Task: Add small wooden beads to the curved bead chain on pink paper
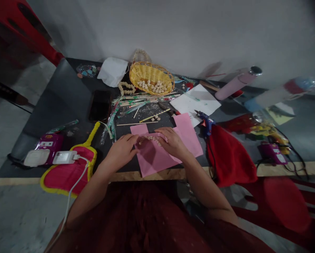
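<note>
Knobbly beige strip (148, 137) arches over the pink paper (153, 163), near the table's (70, 93) front edge. It looks light and bendable, though its small pieces could snap off under a hard squeeze — the two ends seem the safest hold. Left hand (123, 148) and right hand (171, 141) appear to pinch one end each, the exact finger contact partly hidden. Outward, I count one glue gun (206, 122), one dark phone (100, 105), one yellow basket (139, 74), two beige loops (127, 88) and two purple boxes (52, 144) — the basket's loose pieces (159, 86) defy counting.
</note>
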Demonstrator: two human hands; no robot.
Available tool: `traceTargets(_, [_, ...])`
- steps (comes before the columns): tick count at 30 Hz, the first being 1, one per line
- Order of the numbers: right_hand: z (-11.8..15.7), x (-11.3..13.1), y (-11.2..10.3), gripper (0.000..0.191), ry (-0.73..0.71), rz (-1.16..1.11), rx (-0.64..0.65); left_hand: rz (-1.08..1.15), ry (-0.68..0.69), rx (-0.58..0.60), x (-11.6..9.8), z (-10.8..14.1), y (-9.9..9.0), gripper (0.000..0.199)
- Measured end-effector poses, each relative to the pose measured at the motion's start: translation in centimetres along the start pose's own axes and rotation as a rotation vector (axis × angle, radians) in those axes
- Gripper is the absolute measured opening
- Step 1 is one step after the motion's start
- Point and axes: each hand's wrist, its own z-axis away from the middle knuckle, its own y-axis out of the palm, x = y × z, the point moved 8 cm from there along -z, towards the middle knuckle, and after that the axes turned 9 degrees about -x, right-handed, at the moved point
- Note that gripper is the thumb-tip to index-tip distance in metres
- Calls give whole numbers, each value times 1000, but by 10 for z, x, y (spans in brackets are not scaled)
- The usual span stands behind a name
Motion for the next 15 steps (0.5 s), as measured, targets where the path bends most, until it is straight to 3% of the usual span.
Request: traceTargets(15, [36, 13, -22, 24, 30, 42, -69, -67, -17, -62, -1, 8, 5, 64])
